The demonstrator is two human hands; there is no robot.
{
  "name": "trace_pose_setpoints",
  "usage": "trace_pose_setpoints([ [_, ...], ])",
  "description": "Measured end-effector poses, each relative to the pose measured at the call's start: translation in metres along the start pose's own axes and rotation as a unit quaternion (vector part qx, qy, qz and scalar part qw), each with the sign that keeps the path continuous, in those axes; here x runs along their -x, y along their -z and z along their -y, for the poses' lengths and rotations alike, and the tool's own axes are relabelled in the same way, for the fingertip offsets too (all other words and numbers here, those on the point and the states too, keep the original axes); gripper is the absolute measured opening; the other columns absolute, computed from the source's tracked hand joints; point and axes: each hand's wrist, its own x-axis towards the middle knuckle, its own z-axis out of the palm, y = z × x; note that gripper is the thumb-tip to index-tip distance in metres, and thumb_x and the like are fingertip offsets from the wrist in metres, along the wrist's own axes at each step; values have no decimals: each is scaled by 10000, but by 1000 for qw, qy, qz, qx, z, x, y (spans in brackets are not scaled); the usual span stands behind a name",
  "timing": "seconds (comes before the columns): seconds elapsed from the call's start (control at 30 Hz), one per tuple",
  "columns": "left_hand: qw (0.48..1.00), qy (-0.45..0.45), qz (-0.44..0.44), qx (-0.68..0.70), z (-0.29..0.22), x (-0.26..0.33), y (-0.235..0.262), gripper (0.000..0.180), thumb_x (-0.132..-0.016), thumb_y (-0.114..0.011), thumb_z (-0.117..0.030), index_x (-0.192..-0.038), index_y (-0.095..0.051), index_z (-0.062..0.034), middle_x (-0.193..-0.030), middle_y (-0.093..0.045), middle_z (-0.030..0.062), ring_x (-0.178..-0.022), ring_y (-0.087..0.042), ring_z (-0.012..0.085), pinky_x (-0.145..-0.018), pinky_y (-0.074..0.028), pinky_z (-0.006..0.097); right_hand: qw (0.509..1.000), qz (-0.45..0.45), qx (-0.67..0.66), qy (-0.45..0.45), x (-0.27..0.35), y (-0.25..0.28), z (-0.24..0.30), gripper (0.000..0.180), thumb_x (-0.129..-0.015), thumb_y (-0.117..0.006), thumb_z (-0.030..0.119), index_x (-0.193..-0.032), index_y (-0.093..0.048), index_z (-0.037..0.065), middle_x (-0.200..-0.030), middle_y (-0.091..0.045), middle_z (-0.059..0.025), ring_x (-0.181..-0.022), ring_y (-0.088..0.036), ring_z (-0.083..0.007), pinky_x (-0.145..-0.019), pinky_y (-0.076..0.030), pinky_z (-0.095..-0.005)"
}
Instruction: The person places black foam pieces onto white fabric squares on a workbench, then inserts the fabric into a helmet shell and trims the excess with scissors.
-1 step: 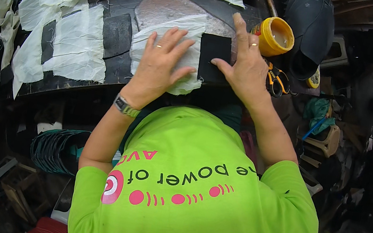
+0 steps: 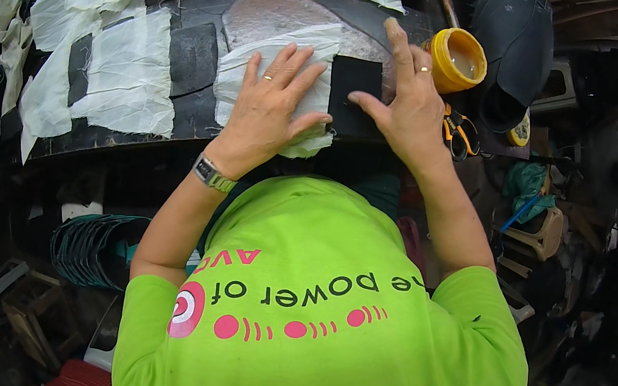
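Note:
My left hand point(image 2: 270, 108) lies flat with fingers spread on a white cloth piece point(image 2: 260, 69) spread over a dark curved rubber surface point(image 2: 190, 118). Just to its right a black rectangular patch point(image 2: 354, 77) lies on the same cloth. My right hand point(image 2: 411, 104) presses on that patch's right edge, thumb at its lower part and index finger stretched along the far side. Neither hand grips anything. There is a ring on each hand and a watch on my left wrist.
A yellow tub of pale paste point(image 2: 455, 58) stands just beyond my right hand. Orange-handled scissors point(image 2: 460, 133) lie to its right. More white cloth pieces with black patches point(image 2: 112, 67) cover the surface to the left and far side. Coiled green hose point(image 2: 97, 247) lies below.

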Motion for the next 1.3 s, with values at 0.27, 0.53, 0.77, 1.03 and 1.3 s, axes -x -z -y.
trace_pose_setpoints([
  [0.27,995,3,55,-86,22,-27,-8,482,-980,-628,-419,-1352,-621,-113,-1394,-591,89,-1271,-546,283,-1033,-401,449,965,19,-256,52,-47,-45,-38,524,-984,-640,475,-1451,-595,242,-1503,-470,-185,-1364,-445,-349,-1146,-364,-454],
  [0.53,996,11,23,-89,40,-50,-19,409,-942,-679,-372,-1269,-665,-126,-1274,-633,60,-1172,-577,281,-955,-430,436,990,60,-71,103,-50,-65,-41,488,-1025,-503,556,-1436,-601,313,-1596,-399,-134,-1507,-269,-373,-1222,-185,-581],
  [0.77,994,36,-11,-99,43,-43,-23,485,-919,-710,-400,-1315,-650,-126,-1330,-602,103,-1256,-534,304,-1061,-371,463,974,109,157,121,-45,-70,-44,557,-1020,-411,641,-1524,-462,409,-1700,-223,-86,-1579,-92,-361,-1213,-70,-686],
  [1.03,992,19,-9,-122,47,-40,-22,461,-945,-693,-356,-1345,-645,-133,-1331,-603,95,-1250,-543,306,-1078,-390,456,961,228,-7,159,-57,-63,-73,467,-1027,-373,640,-1467,-487,534,-1717,-178,-18,-1588,-37,-338,-1244,17,-625],
  [1.3,995,56,18,-78,49,-62,-16,366,-948,-704,-326,-1224,-693,-86,-1172,-675,152,-1068,-633,340,-898,-513,414,883,249,-397,-25,-74,-55,-68,817,-1005,-125,740,-1396,-644,244,-1534,-511,-36,-1535,-251,-259,-1264,-32,-519],
])
